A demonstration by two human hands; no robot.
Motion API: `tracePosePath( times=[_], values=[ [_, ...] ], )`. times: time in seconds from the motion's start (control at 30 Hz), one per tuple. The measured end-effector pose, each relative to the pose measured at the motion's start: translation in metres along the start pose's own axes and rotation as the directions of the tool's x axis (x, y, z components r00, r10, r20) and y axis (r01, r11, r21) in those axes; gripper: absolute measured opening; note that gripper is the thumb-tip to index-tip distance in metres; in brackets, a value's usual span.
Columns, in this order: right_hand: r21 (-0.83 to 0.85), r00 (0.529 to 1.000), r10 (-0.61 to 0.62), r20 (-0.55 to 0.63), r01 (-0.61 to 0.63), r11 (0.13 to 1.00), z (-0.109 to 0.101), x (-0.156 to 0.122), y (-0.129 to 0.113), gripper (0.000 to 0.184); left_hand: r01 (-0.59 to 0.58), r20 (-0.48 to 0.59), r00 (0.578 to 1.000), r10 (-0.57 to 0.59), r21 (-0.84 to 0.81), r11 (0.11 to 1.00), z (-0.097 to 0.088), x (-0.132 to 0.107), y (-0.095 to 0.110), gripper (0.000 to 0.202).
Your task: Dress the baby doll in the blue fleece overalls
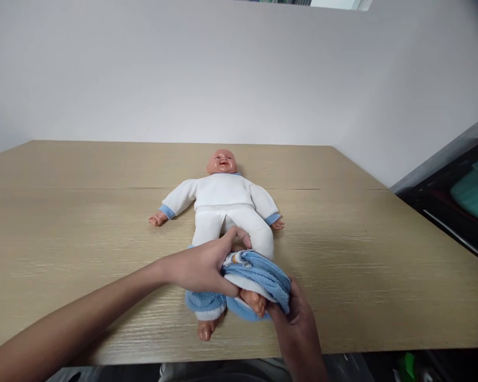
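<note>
A baby doll [223,191] in a white top and white leggings with blue cuffs lies on its back, its head toward the wall. Fluffy blue trousers [205,301] with white hems are around its lower legs. One bare foot pokes out of the left hem; the other foot [255,302] shows at the bunched right leg. My left hand [211,262] grips the bunched blue cloth from the left, thumb below and fingers above. From the right, my right hand [297,323] pinches the hem beside that foot. Part of the doll's right-side shin is hidden by the cloth.
The doll lies on a wooden table [83,228] with a white wall [183,74] behind. A dark shelf or bin [454,196] holding a teal item stands off the right edge. Below the front edge, a green object [409,366] shows at the lower right.
</note>
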State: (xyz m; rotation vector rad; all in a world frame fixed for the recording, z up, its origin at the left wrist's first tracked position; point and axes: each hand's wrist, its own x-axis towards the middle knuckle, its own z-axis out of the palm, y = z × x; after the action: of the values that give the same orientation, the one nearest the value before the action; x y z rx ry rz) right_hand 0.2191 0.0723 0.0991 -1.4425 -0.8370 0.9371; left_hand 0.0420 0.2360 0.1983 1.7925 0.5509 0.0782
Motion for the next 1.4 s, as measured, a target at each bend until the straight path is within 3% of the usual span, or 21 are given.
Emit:
tracePosePath(
  times=[0.17, 0.3, 0.4, 0.47, 0.6, 0.7, 0.87, 1.0, 1.1, 1.2, 1.27, 1.4],
  values=[
    [0.048, 0.993, -0.109, 0.040, 0.107, 0.993, -0.005, 0.028, -0.012, 0.051, -0.153, -0.132, 0.977, 0.164, 0.091, 0.984, 0.002, -0.001, -0.009, 0.060],
    [-0.045, 0.961, -0.129, 0.243, 0.144, 0.989, -0.019, 0.054, -0.022, 0.037, -0.195, -0.202, 0.948, 0.245, 0.239, 0.951, -0.003, -0.002, -0.011, 0.036],
    [-0.137, 0.897, -0.094, 0.431, 0.168, 0.976, -0.031, 0.071, -0.026, 0.024, -0.258, -0.178, 0.928, 0.328, 0.329, 0.908, -0.004, -0.005, -0.016, 0.032],
    [-0.175, 0.841, -0.061, 0.538, 0.181, 0.968, -0.039, 0.079, -0.028, 0.026, -0.299, -0.174, 0.912, 0.372, 0.340, 0.892, -0.004, -0.009, -0.021, 0.031],
    [-0.293, 0.766, -0.058, 0.641, 0.313, 0.903, -0.050, 0.086, -0.047, 0.041, -0.272, -0.220, 0.894, 0.391, 0.428, 0.862, -0.008, -0.021, -0.031, 0.050],
    [-0.356, 0.704, -0.093, 0.704, 0.463, 0.812, -0.052, 0.089, -0.071, 0.037, -0.232, -0.232, 0.891, 0.390, 0.506, 0.831, -0.017, -0.034, -0.038, 0.063],
    [-0.284, 0.633, -0.149, 0.759, 0.529, 0.800, -0.046, 0.109, -0.088, 0.032, -0.216, -0.268, 0.892, 0.365, 0.457, 0.863, -0.036, -0.048, -0.047, 0.036],
    [-0.139, 0.630, -0.145, 0.763, 0.379, 0.915, -0.031, 0.139, -0.079, 0.028, -0.189, -0.437, 0.859, 0.265, 0.210, 0.959, -0.045, -0.039, -0.055, 0.026],
    [-0.041, 0.670, -0.039, 0.741, 0.103, 0.994, -0.015, 0.159, -0.072, 0.043, -0.126, -0.577, 0.810, 0.105, 0.005, 0.992, -0.046, -0.026, -0.065, 0.038],
    [0.040, 0.713, 0.075, 0.697, -0.144, 0.989, -0.002, 0.168, -0.065, 0.052, -0.124, -0.659, 0.751, 0.042, -0.078, 0.989, -0.046, -0.019, -0.080, 0.043],
    [0.116, 0.751, 0.107, 0.651, -0.238, 0.964, 0.003, 0.168, -0.059, 0.047, -0.136, -0.636, 0.771, 0.033, -0.114, 0.984, -0.047, -0.020, -0.091, 0.044],
    [0.213, 0.815, 0.147, 0.561, -0.314, 0.925, 0.009, 0.161, -0.046, 0.039, -0.122, -0.509, 0.860, 0.031, -0.146, 0.982, -0.050, -0.030, -0.101, 0.045]
  ],
)
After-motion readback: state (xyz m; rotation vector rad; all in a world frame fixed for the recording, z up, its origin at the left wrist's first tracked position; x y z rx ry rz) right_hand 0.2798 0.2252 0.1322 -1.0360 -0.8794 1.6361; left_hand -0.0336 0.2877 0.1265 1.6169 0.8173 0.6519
